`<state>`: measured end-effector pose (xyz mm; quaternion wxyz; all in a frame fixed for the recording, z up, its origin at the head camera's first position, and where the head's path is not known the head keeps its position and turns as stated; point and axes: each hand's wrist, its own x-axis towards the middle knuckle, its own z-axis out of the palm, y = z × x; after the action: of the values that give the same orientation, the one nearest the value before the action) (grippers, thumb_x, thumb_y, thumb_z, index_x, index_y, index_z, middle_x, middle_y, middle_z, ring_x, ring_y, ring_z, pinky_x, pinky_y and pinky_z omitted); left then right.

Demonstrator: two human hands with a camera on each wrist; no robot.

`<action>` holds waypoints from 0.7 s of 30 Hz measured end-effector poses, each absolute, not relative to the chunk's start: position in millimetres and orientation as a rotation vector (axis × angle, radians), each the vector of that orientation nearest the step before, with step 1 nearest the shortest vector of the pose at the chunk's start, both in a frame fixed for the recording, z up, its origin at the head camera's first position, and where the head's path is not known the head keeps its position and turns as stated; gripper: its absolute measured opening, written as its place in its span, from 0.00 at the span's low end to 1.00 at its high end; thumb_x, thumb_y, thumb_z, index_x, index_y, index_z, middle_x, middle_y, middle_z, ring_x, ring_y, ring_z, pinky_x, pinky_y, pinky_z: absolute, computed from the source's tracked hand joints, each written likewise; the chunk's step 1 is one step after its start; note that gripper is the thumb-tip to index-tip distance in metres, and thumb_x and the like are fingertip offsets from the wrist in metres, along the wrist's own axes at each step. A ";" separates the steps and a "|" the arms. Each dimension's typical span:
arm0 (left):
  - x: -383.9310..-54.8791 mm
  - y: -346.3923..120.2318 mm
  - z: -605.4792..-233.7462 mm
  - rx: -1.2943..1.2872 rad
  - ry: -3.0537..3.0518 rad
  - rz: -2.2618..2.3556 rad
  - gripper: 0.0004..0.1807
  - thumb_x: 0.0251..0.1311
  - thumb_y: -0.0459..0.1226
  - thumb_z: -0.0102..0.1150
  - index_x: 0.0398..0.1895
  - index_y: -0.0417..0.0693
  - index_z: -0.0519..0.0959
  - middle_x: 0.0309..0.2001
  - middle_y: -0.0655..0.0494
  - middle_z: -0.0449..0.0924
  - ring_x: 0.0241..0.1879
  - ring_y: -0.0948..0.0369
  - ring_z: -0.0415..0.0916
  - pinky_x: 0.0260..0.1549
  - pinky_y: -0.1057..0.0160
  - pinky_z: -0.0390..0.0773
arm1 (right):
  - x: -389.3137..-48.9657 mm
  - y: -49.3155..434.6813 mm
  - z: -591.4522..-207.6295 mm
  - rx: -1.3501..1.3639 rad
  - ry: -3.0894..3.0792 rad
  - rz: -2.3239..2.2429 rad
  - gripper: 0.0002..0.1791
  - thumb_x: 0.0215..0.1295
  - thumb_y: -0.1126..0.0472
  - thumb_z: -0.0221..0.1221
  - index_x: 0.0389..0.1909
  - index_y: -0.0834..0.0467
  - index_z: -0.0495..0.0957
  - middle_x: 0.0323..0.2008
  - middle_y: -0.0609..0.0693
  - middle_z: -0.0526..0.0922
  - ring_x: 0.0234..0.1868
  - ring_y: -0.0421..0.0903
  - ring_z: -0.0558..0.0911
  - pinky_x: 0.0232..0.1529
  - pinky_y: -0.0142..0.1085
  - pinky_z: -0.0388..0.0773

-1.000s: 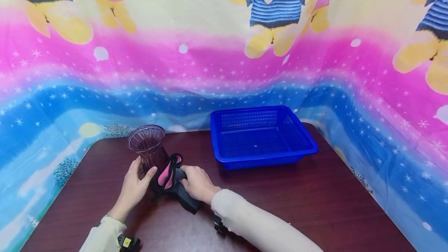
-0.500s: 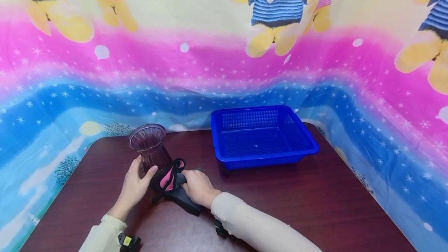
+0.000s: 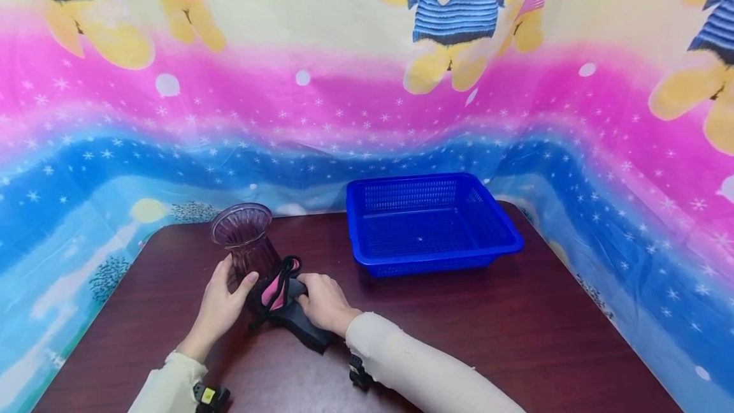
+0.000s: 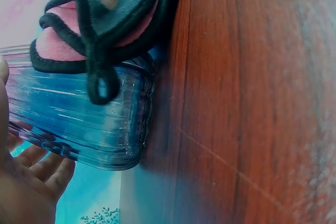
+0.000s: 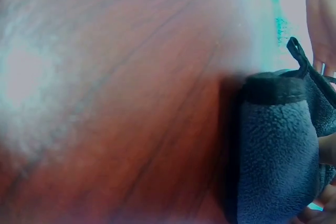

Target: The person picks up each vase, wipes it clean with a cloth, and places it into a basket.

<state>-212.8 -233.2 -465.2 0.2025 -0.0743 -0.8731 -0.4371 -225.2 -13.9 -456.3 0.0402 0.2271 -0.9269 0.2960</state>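
Note:
A purple-tinted clear glass vase (image 3: 246, 247) with a flared, ribbed mouth stands upright toward the left of the table. My left hand (image 3: 220, 303) holds it from the left, thumb on the near side and fingers round the far side. My right hand (image 3: 325, 301) grips a folded cleaning cloth (image 3: 301, 327), grey and pink with black edging and a hanging loop. In the left wrist view the cloth (image 4: 60, 45) lies against the side of the vase (image 4: 73, 114), near its base. The right wrist view shows the cloth's fuzzy grey fold (image 5: 275, 156) close over the table.
A blue plastic basket (image 3: 436, 264) with slotted walls stands at the back right of the dark red-brown wooden table (image 3: 533, 324). Behind and beside the table hangs a printed curtain (image 3: 344, 107) with bears and snowflakes. Black wrist cameras (image 3: 212, 395) sit at both sleeves.
My right hand and the cloth dip slightly down along the vase, then come back up a little. The left hand and the vase stay in place.

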 end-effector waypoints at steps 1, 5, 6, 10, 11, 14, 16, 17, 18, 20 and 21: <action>-212.4 -232.9 -465.0 -0.208 -2.435 -1.221 0.34 0.70 0.39 0.60 0.72 0.29 0.62 0.58 0.32 0.72 0.58 0.35 0.77 0.48 0.95 0.57 | -225.2 -13.9 -454.9 0.691 -2.827 0.920 0.08 0.63 0.63 0.64 0.42 0.51 0.85 0.34 0.43 0.87 0.34 0.37 0.82 0.35 0.32 0.79; -211.4 -232.2 -464.4 -0.202 -2.438 -1.222 0.34 0.70 0.39 0.60 0.72 0.30 0.62 0.58 0.32 0.72 0.58 0.36 0.77 0.48 0.94 0.58 | -225.3 -13.9 -444.8 0.684 -2.752 0.987 0.11 0.63 0.64 0.64 0.45 0.51 0.85 0.36 0.44 0.89 0.34 0.37 0.82 0.36 0.30 0.78; -211.2 -232.2 -464.3 -0.200 -2.441 -1.219 0.34 0.70 0.39 0.60 0.72 0.30 0.62 0.59 0.32 0.72 0.58 0.36 0.77 0.48 0.94 0.58 | -225.4 -14.0 -441.6 0.687 -2.735 0.999 0.11 0.62 0.64 0.64 0.45 0.52 0.85 0.36 0.44 0.89 0.33 0.37 0.82 0.35 0.29 0.78; -210.7 -231.7 -463.2 -0.206 -2.443 -1.204 0.33 0.70 0.39 0.59 0.73 0.31 0.62 0.59 0.33 0.72 0.58 0.36 0.78 0.48 0.94 0.60 | -227.1 -15.1 -430.2 0.694 -2.693 1.036 0.12 0.63 0.65 0.63 0.45 0.52 0.85 0.37 0.45 0.89 0.33 0.37 0.81 0.35 0.28 0.77; -210.8 -231.6 -462.9 -0.214 -2.436 -1.211 0.33 0.70 0.38 0.59 0.72 0.31 0.62 0.59 0.33 0.72 0.58 0.36 0.78 0.48 0.94 0.60 | -227.4 -15.5 -427.2 0.694 -2.690 1.037 0.12 0.63 0.65 0.62 0.46 0.51 0.85 0.37 0.45 0.89 0.33 0.36 0.81 0.35 0.28 0.77; -210.7 -231.4 -462.2 -0.247 -2.421 -1.230 0.32 0.70 0.37 0.59 0.72 0.32 0.63 0.58 0.32 0.72 0.58 0.34 0.77 0.49 0.94 0.58 | -228.0 -16.8 -417.9 0.692 -2.667 1.045 0.12 0.63 0.64 0.62 0.47 0.50 0.85 0.38 0.44 0.89 0.33 0.36 0.82 0.35 0.28 0.77; -210.9 -231.4 -461.9 -0.260 -2.413 -1.236 0.31 0.69 0.36 0.59 0.71 0.32 0.64 0.57 0.32 0.72 0.58 0.34 0.77 0.49 0.95 0.58 | -227.9 -17.7 -411.2 0.698 -2.641 1.057 0.13 0.64 0.63 0.63 0.47 0.49 0.85 0.38 0.44 0.89 0.33 0.36 0.82 0.35 0.28 0.77; -211.0 -231.6 -462.0 -0.265 -2.411 -1.234 0.30 0.69 0.35 0.59 0.70 0.32 0.64 0.56 0.32 0.73 0.57 0.34 0.77 0.48 0.95 0.58 | -227.6 -17.9 -407.8 0.702 -2.629 1.062 0.12 0.64 0.63 0.63 0.47 0.49 0.84 0.37 0.44 0.89 0.33 0.37 0.82 0.34 0.27 0.76; -211.1 -231.8 -462.2 -0.269 -2.411 -1.223 0.30 0.68 0.34 0.59 0.70 0.31 0.64 0.56 0.32 0.73 0.57 0.34 0.77 0.48 0.95 0.58 | -227.4 -18.3 -404.9 0.707 -2.617 1.070 0.12 0.64 0.63 0.63 0.47 0.49 0.84 0.37 0.44 0.89 0.32 0.36 0.81 0.34 0.27 0.76; -211.3 -232.0 -462.8 -0.274 -2.407 -1.205 0.29 0.67 0.32 0.58 0.69 0.30 0.64 0.54 0.31 0.73 0.55 0.34 0.78 0.48 0.95 0.58 | -226.6 -18.9 -399.7 0.716 -2.601 1.080 0.11 0.64 0.63 0.63 0.46 0.50 0.84 0.36 0.43 0.88 0.31 0.36 0.80 0.33 0.26 0.75; -211.4 -232.1 -463.2 -0.278 -2.406 -1.195 0.29 0.66 0.30 0.57 0.68 0.29 0.64 0.54 0.31 0.73 0.55 0.33 0.78 0.48 0.95 0.58 | -226.2 -19.1 -397.7 0.718 -2.597 1.084 0.10 0.64 0.63 0.63 0.45 0.50 0.84 0.35 0.43 0.88 0.30 0.36 0.79 0.32 0.26 0.74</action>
<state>-211.4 -232.1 -463.2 0.2188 -0.1003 -0.8693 -0.4317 -226.2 -19.1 -397.7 0.1185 0.2454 -0.8879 0.3708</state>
